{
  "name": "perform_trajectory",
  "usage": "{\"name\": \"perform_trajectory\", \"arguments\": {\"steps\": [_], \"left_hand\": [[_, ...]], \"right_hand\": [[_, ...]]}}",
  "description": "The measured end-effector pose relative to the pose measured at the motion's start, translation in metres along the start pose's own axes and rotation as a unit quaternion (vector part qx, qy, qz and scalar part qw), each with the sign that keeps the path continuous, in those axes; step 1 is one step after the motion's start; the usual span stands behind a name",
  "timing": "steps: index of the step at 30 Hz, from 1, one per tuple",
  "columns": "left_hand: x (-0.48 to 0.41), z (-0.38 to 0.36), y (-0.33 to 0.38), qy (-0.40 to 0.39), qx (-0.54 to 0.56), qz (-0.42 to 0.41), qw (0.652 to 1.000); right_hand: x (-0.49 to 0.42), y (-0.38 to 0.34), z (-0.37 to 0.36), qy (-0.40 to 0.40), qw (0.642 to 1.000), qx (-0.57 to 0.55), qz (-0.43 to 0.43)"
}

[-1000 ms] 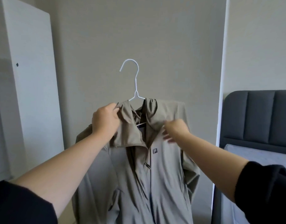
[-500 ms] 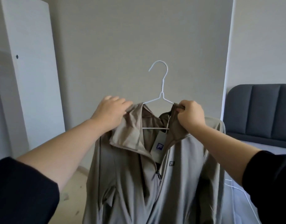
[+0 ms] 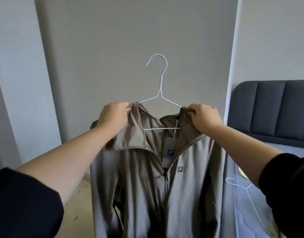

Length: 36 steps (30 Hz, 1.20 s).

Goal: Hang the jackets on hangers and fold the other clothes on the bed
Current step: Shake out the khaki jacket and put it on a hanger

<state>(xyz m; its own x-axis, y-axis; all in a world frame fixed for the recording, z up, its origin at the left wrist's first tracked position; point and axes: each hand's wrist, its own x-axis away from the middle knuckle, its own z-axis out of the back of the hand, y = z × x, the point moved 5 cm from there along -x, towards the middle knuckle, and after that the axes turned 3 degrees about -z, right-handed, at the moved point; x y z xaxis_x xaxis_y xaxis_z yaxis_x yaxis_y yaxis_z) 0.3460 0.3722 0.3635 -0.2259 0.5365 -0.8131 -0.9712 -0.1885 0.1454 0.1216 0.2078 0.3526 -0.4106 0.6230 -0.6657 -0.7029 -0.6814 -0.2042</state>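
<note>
Hanging step in hand: holding jacket (image 3: 156, 186) up at centre on hanger (image 3: 160, 83), left hand (image 3: 113, 117) gripping the collar (image 3: 130, 140) at 9 o'clock, right hand (image 3: 205, 117) pinching it at 3 o'clock, both curled tight on cloth over the wire arms. Hanging half unzipped, tag (image 3: 171, 148) dangling at the neck, clear of the bed (image 3: 243, 224) at 4 o'clock with spare hanger (image 3: 240, 187) lying on it. Next, probably: squaring shoulders on the wire, then freeing one hand for the hook (image 3: 166, 65).

jacket (image 3: 139, 186) on hanger (image 3: 161, 83), before the wall (image 3: 130, 31)
bed (image 3: 267, 107) to its right, second hanger (image 3: 245, 188) on it
</note>
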Motion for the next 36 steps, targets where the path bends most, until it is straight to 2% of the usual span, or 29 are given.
{"name": "perform_trajectory", "arguments": {"steps": [2, 3, 5, 9, 12, 14, 25, 30, 36], "left_hand": [[0.002, -0.004, 0.001, 0.019, -0.002, 0.010, 1.000], [0.003, -0.006, 0.003, 0.021, -0.001, 0.011, 1.000], [0.004, -0.011, 0.009, 0.026, 0.009, 0.013, 1.000], [-0.002, -0.013, 0.026, 0.027, 0.024, 0.017, 0.999], [-0.016, -0.010, 0.044, 0.030, 0.041, 0.015, 0.999], [-0.029, -0.003, 0.060, 0.042, 0.054, 0.007, 0.998], [-0.093, 0.087, 0.196, 0.140, 0.130, -0.071, 0.979], [-0.098, 0.099, 0.251, 0.148, 0.176, -0.098, 0.968], [-0.070, 0.023, 0.291, 0.069, 0.210, -0.096, 0.970]], "right_hand": [[0.001, 0.017, -0.009, -0.086, 0.995, 0.018, -0.046], [0.002, 0.020, -0.009, -0.092, 0.994, -0.004, -0.053], [0.001, 0.022, -0.001, -0.046, 0.997, -0.051, -0.047], [0.001, 0.030, 0.019, 0.007, 0.996, -0.055, -0.063], [0.006, 0.039, 0.049, 0.099, 0.988, -0.023, -0.115], [0.007, 0.041, 0.073, 0.142, 0.983, 0.002, -0.119], [0.030, 0.060, 0.278, 0.325, 0.936, 0.095, -0.095], [0.048, 0.084, 0.336, 0.377, 0.912, 0.142, -0.080], [0.083, 0.152, 0.303, 0.325, 0.921, 0.173, -0.126]]}}
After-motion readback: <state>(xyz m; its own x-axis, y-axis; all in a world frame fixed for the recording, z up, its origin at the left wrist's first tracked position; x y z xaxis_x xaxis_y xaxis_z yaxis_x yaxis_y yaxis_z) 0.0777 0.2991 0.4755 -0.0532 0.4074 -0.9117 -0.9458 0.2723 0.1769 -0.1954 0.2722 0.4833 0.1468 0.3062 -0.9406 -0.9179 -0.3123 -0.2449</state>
